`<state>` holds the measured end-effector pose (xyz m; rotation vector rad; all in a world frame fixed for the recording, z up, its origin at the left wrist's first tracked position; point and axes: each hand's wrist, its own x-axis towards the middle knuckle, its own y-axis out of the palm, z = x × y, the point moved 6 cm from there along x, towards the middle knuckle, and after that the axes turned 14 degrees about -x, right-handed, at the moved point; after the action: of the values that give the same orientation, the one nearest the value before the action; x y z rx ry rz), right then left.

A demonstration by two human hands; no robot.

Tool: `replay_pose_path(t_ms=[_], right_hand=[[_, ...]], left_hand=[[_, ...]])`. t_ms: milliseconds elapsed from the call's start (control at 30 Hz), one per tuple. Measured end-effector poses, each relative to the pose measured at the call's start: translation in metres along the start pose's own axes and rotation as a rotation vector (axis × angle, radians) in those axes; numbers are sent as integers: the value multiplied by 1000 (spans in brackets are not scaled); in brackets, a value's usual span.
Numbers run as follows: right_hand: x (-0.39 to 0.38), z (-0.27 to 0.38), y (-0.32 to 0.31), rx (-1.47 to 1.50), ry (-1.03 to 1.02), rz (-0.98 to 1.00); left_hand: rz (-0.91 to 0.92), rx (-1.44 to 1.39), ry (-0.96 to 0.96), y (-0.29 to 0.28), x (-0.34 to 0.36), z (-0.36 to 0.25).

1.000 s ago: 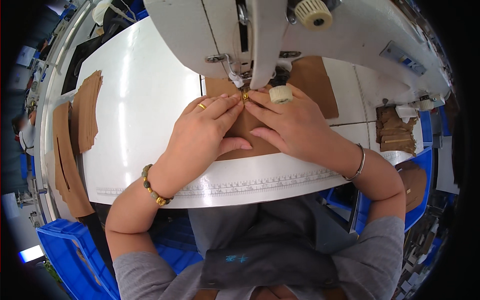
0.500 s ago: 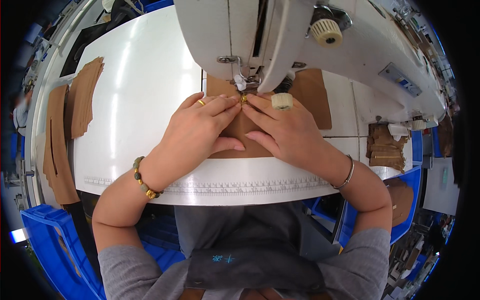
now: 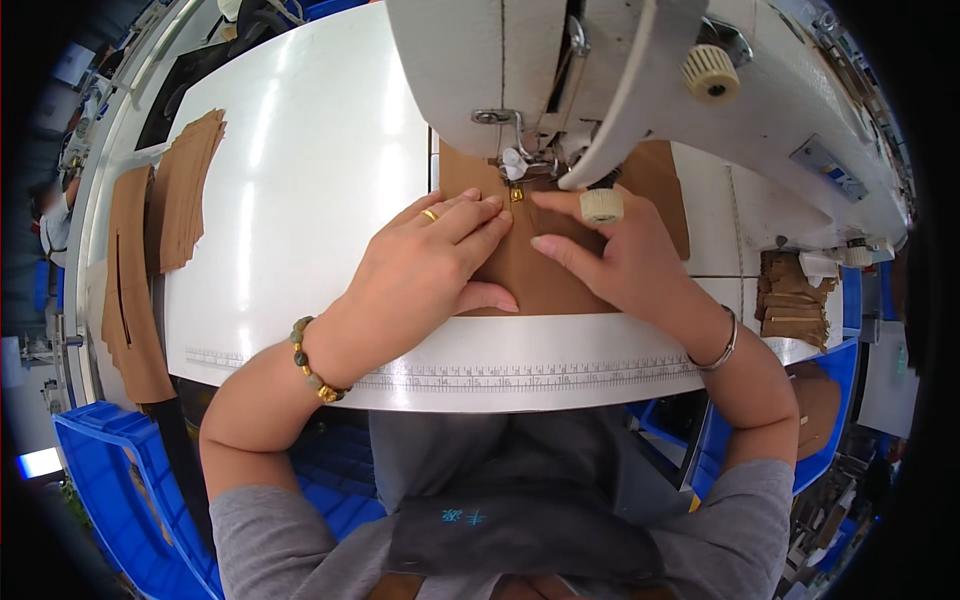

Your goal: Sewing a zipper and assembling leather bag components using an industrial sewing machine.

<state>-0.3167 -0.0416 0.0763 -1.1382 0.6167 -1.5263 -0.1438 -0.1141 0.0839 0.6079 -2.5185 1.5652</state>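
Observation:
A flat brown panel (image 3: pixel 560 287), which looks like leather or fabric, lies on the white sewing table under the presser foot (image 3: pixel 528 166) of a white sewing machine (image 3: pixel 455 70). A small gold zipper pull (image 3: pixel 517 192) rests on it just in front of the foot. My left hand (image 3: pixel 425 255) lies flat on the panel's left side, fingertips beside the zipper pull and thumb below. To the right of the pull, my right hand (image 3: pixel 640 250) has its index finger stretched out and thumb apart, holding nothing. A cream machine knob (image 3: pixel 602 206) covers part of its fingers.
Stacked brown strips (image 3: pixel 188 190) and a slotted brown piece (image 3: pixel 132 290) lie at the left. More brown pieces with zippers (image 3: pixel 793 300) sit at the right. A ruler (image 3: pixel 450 379) runs along the table's front edge. Blue bins (image 3: pixel 125 490) flank the table below.
The whole view has shifted, so everything appears farther right. My right hand has changed pose: its thumb has come up closer to the index finger. My left hand stays on the panel.

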Motion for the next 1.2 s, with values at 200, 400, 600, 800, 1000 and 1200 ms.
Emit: replay_pose_path(t_ms=[200, 400, 600, 800, 1000, 1200], right_hand=[[7, -33, 12, 1323, 337, -33], [-9, 13, 5, -287, -193, -20], [-13, 21, 10, -357, -202, 14], [-9, 17, 10, -360, -180, -40], [-3, 8, 13, -348, -146, -40], [-2, 7, 11, -335, -166, -62]], left_hand=[[21, 45, 12, 0, 2, -3], [16, 54, 13, 2, 1, -4], [-2, 53, 9, 1, 0, -4], [-31, 65, -9, 2, 5, 2], [-60, 84, -2, 3, 11, 10], [-51, 65, -7, 4, 13, 13]])
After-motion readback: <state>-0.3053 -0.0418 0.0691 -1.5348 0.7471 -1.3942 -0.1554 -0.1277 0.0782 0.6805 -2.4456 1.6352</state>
